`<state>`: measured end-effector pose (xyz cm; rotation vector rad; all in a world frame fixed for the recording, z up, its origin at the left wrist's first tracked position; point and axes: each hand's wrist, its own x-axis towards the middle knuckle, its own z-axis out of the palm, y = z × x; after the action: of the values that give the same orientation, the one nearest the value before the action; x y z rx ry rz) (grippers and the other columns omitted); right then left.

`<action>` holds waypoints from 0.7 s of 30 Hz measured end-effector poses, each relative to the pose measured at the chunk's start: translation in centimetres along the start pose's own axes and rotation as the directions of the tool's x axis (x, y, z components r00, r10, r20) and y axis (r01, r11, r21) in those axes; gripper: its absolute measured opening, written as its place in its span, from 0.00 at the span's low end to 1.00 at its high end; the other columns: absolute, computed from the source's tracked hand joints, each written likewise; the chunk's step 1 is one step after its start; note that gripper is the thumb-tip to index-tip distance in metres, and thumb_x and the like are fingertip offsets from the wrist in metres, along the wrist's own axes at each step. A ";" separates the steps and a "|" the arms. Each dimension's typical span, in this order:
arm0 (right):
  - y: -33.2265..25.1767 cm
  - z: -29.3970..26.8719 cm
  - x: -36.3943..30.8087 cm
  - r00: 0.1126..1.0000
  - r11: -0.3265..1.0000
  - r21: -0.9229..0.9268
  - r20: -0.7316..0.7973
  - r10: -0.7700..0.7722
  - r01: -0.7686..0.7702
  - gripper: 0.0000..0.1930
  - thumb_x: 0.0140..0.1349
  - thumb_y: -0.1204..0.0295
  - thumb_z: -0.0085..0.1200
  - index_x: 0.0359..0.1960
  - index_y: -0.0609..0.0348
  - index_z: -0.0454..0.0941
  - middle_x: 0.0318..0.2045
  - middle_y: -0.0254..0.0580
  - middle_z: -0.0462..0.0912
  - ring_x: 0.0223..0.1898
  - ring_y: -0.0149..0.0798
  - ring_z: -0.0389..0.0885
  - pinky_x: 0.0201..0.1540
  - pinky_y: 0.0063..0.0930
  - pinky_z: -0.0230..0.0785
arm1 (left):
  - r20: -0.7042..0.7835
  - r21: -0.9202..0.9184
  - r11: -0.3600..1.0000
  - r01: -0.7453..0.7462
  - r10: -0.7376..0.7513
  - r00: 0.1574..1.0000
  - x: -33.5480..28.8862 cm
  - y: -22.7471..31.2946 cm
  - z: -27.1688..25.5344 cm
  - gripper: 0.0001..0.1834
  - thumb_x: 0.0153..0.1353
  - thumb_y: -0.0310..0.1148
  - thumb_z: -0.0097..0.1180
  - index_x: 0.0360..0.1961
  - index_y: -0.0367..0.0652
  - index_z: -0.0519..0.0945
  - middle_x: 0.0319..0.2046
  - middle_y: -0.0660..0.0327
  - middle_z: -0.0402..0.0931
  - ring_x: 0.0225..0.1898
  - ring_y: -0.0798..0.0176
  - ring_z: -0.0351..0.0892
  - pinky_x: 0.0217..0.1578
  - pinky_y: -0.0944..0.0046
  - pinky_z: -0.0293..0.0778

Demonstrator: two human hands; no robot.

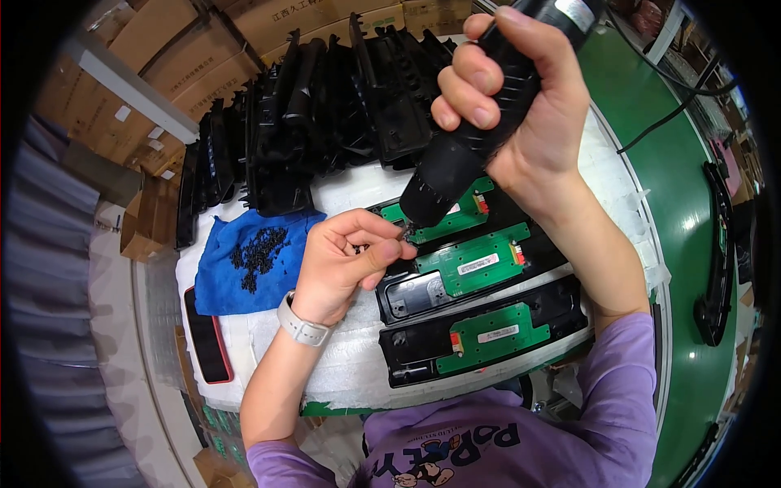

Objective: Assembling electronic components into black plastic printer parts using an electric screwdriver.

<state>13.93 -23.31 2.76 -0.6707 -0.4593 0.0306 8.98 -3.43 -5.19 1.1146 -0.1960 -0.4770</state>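
Note:
My right hand is wrapped round a black electric screwdriver, tilted with its nose down to the left. Just under that nose, my left hand is closed in a pinch at the bit. Several small black screws show between its curled fingers. Below the tool lie black plastic housings, each with a green circuit board: a far board partly covered by the tool and my hand, a middle board and a near board. A pile of small black screws rests on a blue cloth at the left.
Black plastic housings stand in a row along the back of the white-covered table. A phone with a red edge lies at the left. Cardboard boxes stack behind. To the right runs a green surface with a long black part and cables.

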 end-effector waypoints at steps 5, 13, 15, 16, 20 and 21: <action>0.4 0.7 -0.3 1.000 0.998 -0.067 -0.007 0.016 -0.017 0.13 0.60 0.61 0.44 0.32 0.57 0.72 0.14 0.30 0.67 0.12 0.26 0.63 0.23 0.26 0.63 | -0.043 0.218 0.976 -0.013 0.023 0.999 -0.1 -0.2 0.0 0.07 0.53 0.22 0.59 0.34 0.34 0.76 0.29 0.52 0.80 0.15 0.79 0.66 0.15 0.81 0.60; 0.6 -0.4 0.5 0.995 0.915 -0.395 0.068 -0.067 0.088 0.11 0.59 0.65 0.45 0.31 0.61 0.69 0.13 0.33 0.66 0.10 0.28 0.63 0.19 0.25 0.61 | -0.280 0.240 0.971 -0.013 0.082 0.957 0.2 0.2 0.6 0.11 0.61 0.33 0.51 0.34 0.33 0.76 0.27 0.55 0.79 0.16 0.80 0.62 0.18 0.80 0.56; 1.0 -0.8 0.4 0.985 0.846 -0.513 0.158 -0.071 0.143 0.11 0.56 0.67 0.48 0.31 0.63 0.68 0.12 0.35 0.66 0.09 0.29 0.64 0.16 0.24 0.60 | -0.306 0.166 0.985 -0.053 0.102 0.947 0.3 0.4 0.7 0.11 0.63 0.31 0.47 0.36 0.33 0.74 0.31 0.53 0.78 0.21 0.76 0.66 0.22 0.79 0.60; 1.2 -0.7 0.4 0.987 0.842 -0.525 0.149 -0.053 0.124 0.11 0.53 0.69 0.51 0.31 0.64 0.68 0.11 0.36 0.66 0.09 0.29 0.64 0.15 0.23 0.58 | -0.333 0.091 0.992 -0.093 0.118 0.935 0.3 0.5 0.8 0.11 0.64 0.30 0.43 0.39 0.33 0.72 0.36 0.50 0.77 0.25 0.72 0.71 0.26 0.77 0.65; 1.5 -0.7 0.2 0.988 0.816 -0.568 0.150 -0.024 0.106 0.10 0.53 0.69 0.51 0.30 0.64 0.69 0.11 0.36 0.66 0.09 0.29 0.64 0.15 0.23 0.59 | -0.342 0.013 0.994 -0.108 0.106 0.934 0.4 0.6 0.3 0.11 0.64 0.23 0.35 0.44 0.31 0.67 0.46 0.44 0.72 0.39 0.60 0.77 0.38 0.71 0.72; 1.6 -0.8 0.2 0.987 0.811 -0.575 0.156 -0.022 0.109 0.10 0.53 0.69 0.52 0.30 0.64 0.69 0.11 0.36 0.66 0.09 0.29 0.64 0.15 0.23 0.59 | -0.355 0.019 0.995 -0.098 0.098 0.930 0.5 0.6 0.3 0.11 0.65 0.23 0.34 0.45 0.31 0.67 0.46 0.43 0.71 0.39 0.60 0.77 0.38 0.71 0.73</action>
<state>14.63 -22.46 1.30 -1.2669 -0.6394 -0.1368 9.43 -3.70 -4.58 1.1668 0.0662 -0.1793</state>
